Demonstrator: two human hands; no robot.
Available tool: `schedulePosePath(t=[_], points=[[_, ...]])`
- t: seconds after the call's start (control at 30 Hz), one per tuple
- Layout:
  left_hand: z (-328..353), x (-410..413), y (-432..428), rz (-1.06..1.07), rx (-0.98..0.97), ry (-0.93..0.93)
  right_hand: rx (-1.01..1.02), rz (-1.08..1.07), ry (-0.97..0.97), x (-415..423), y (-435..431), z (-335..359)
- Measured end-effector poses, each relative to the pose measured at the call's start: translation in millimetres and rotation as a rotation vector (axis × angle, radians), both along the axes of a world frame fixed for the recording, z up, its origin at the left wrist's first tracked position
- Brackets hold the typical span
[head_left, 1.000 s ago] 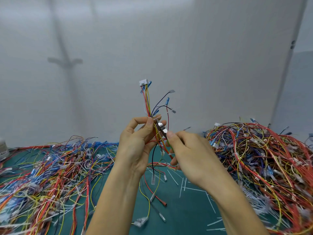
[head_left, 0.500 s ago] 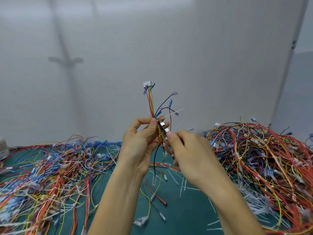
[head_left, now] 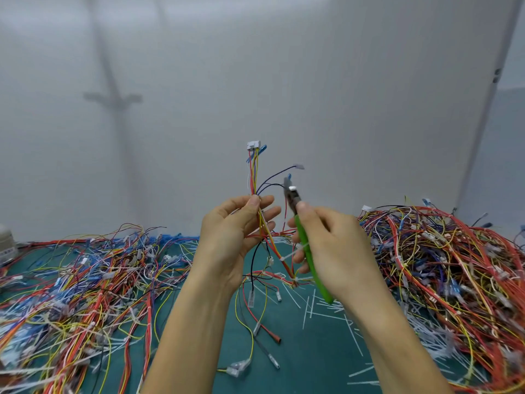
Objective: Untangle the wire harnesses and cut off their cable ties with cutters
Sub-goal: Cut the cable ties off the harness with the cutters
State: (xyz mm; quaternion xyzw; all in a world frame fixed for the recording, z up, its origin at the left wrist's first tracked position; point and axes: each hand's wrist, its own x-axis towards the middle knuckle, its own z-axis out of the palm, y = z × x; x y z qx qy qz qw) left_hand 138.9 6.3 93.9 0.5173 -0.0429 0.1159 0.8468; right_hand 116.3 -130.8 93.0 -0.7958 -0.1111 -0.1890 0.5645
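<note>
My left hand (head_left: 231, 236) pinches a wire harness (head_left: 255, 177) upright between thumb and forefinger, its other fingers spread. The harness has red, yellow, blue and black wires with a white connector at the top, and its lower ends trail down to the green mat. A white cable tie (head_left: 292, 253) still wraps the lower wires. My right hand (head_left: 331, 247) grips green-handled cutters (head_left: 302, 237), jaws pointing up, a little to the right of the harness and apart from it.
A flat spread of loose wires (head_left: 85, 285) covers the green mat (head_left: 306, 362) on the left. A tall tangled heap of harnesses (head_left: 443, 263) rises on the right. Several cut white tie pieces (head_left: 329, 307) lie in the middle. A white wall stands behind.
The cutters have pulled away to the right from the harness, where their jaws were at the bundle. My left fingers have spread open. A cut tie strip seen flying off is gone.
</note>
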Motion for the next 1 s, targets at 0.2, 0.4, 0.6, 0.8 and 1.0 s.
schedulePosePath(t=[0.2, 0.4, 0.6, 0.8, 1.0], points=[[5, -1, 16, -0.089, -0.029, 0.026, 0.042, -0.047, 0.01, 3, -10, -2], [6, 0, 26, -0.022, -0.114, 0.016, -0.029, 0.054, 0.056, 5, -12, -3], [5, 0, 38, -0.005, -0.024, 0.028, 0.358, 0.086, 0.065, 3, -9, 5], [6, -2, 39, -0.044, 0.075, 0.017, 0.118, -0.012, -0.004, 6, -16, 0], [6, -3, 27, -0.135, 0.065, 0.003, -0.125, 0.008, 0.017, 8, -4, -10]])
